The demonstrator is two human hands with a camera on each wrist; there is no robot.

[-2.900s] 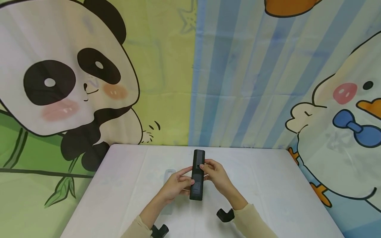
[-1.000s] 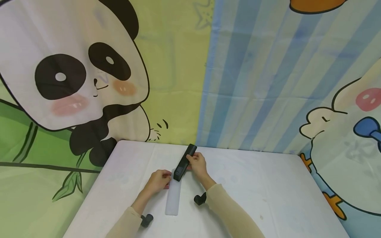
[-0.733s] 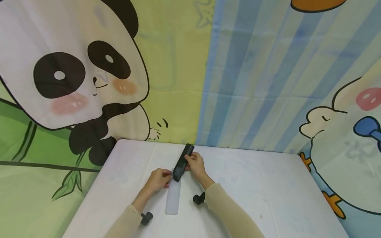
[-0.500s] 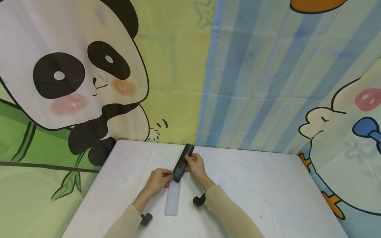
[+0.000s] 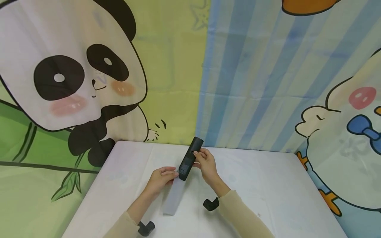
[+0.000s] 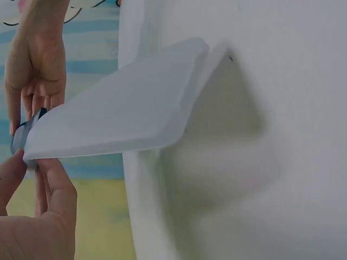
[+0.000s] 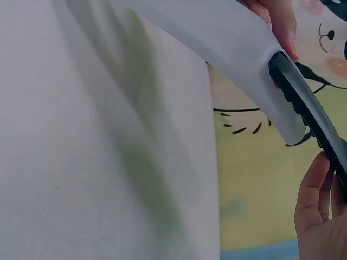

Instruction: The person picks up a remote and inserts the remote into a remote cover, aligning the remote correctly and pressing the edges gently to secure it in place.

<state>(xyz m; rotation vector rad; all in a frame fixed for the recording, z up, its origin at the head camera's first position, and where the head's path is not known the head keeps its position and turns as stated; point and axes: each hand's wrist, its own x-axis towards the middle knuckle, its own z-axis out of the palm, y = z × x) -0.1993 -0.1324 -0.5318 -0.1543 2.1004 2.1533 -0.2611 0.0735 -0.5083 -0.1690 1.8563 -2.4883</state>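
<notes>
- Cartoon panda backdrop [image 5: 59, 76] behind a white table [image 5: 253, 185].
- Head view: the right hand [image 5: 209, 167] grips a slanted black remote [image 5: 190, 158] by its side; the left hand [image 5: 162, 180] pinches the upper end of a translucent sleeve [image 5: 173, 198], where the remote's lower end meets it.
- Left wrist view: thumb and fingers close narrowly on the sleeve's edge.
- Right wrist view: fingers hold the remote, buttons facing the sleeve; whether its tip is inside, I cannot tell.
</notes>
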